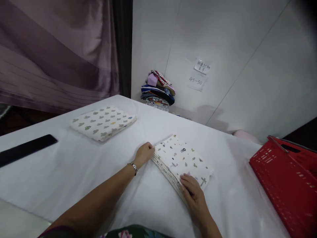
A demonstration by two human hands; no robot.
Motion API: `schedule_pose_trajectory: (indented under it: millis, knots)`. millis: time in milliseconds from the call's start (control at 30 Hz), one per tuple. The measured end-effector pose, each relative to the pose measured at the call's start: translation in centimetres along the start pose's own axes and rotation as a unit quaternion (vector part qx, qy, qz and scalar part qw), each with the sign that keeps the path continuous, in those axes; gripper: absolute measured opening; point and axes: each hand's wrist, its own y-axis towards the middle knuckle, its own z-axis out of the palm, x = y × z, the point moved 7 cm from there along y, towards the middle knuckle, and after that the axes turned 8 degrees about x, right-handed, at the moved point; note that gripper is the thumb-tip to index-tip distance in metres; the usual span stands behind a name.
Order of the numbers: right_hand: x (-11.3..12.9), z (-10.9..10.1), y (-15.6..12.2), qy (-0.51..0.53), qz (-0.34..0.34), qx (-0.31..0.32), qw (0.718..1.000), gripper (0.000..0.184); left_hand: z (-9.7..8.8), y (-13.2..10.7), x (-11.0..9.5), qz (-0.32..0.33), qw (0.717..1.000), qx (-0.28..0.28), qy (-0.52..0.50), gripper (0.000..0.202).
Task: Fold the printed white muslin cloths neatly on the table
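On the white-covered table (111, 158) in front of me lies a folded cloth (185, 155) in several layers, off-white with small grey-green and dark plant and animal prints. My left hand (145, 153) is closed at its left corner, the fingertips pinching the layered edge. My right hand (194, 195) rests on the near right part of the cloth, fingers stretched over the top and the thumb beside the folded edge. Farther left is a second folded cloth (104, 122), off-white with grey cloud-like shapes and a few coloured ones, touched by neither hand.
A red plastic basket (284, 181) stands at the right. A long black flat object (27, 150) lies at the left table edge. Behind the table, a pile of folded fabrics (158, 87) leans near the white wall (223, 39), which bears paper notes (196, 81). A mauve curtain (61, 49) hangs at left.
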Motion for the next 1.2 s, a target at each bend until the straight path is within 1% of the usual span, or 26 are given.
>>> schedule_pose_trajectory:
  millis: [167, 400, 533, 733, 867, 933, 967, 1033, 1067, 1133, 1200]
  knots:
    - [0.4, 0.1, -0.1, -0.037, -0.012, 0.017, 0.999, 0.03, 0.0, -0.1, -0.2, 0.005, 1.0, 0.001, 0.015, 0.008]
    - [1.9, 0.9, -0.7, -0.136, -0.033, 0.056, 0.989, 0.048, 0.2, 0.0, -0.1, 0.005, 1.0, -0.002, 0.021, 0.011]
    - [2.0, 1.4, -0.9, -0.172, -0.039, 0.076, 0.981, 0.051, 0.3, 0.3, 0.1, -0.002, 1.0, 0.003, 0.015, 0.011]
    - [1.9, 1.4, -0.9, -0.182, -0.042, 0.073, 0.98, 0.052, 0.4, 0.6, 0.2, -0.006, 1.0, 0.009, 0.002, 0.013]
    - [2.0, 1.4, -0.9, -0.179, -0.045, 0.066, 0.981, 0.052, 0.0, 0.3, -0.6, 0.017, 1.0, 0.01, 0.004, 0.016]
    - [2.0, 1.4, -0.9, -0.18, -0.044, 0.06, 0.981, 0.052, -0.2, -0.5, -1.4, 0.047, 0.999, -0.005, 0.01, 0.021]
    - [2.0, 1.4, -0.9, -0.181, -0.042, 0.057, 0.981, 0.052, -0.3, -1.1, -2.1, 0.076, 0.997, -0.016, 0.014, 0.024]
    - [2.0, 1.4, -0.9, -0.185, -0.038, 0.056, 0.98, 0.052, -0.1, -2.7, -3.6, 0.161, 0.986, -0.027, 0.023, 0.027]
    - [2.0, 1.4, -0.9, -0.187, -0.037, 0.056, 0.98, 0.052, 0.2, -3.6, -4.3, 0.211, 0.977, -0.02, 0.026, 0.027]
    - [2.1, 1.5, -0.8, -0.192, -0.035, 0.056, 0.979, 0.053, 1.2, -5.3, -5.2, 0.295, 0.955, 0.012, 0.023, 0.026]
    - [2.1, 1.6, -0.8, -0.196, -0.034, 0.054, 0.979, 0.053, 2.1, -6.3, -5.4, 0.334, 0.941, 0.05, -0.001, 0.025]
